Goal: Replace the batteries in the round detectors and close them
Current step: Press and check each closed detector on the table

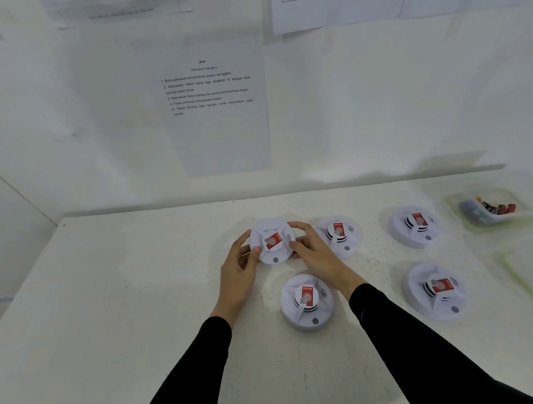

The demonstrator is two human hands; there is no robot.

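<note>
A white table point(108, 310) meets a white wall hung with printed sheets, one instruction sheet point(216, 110) at upper centre. At mid-frame the left hand point(240, 264) and right hand point(313, 249) grip the rim of a round white detector point(273, 241) from either side; it has a red label on its raised hub. Four like detectors point(308, 300) lie below and to the right. A clear container of batteries point(489, 209) sits at the right edge.
</note>
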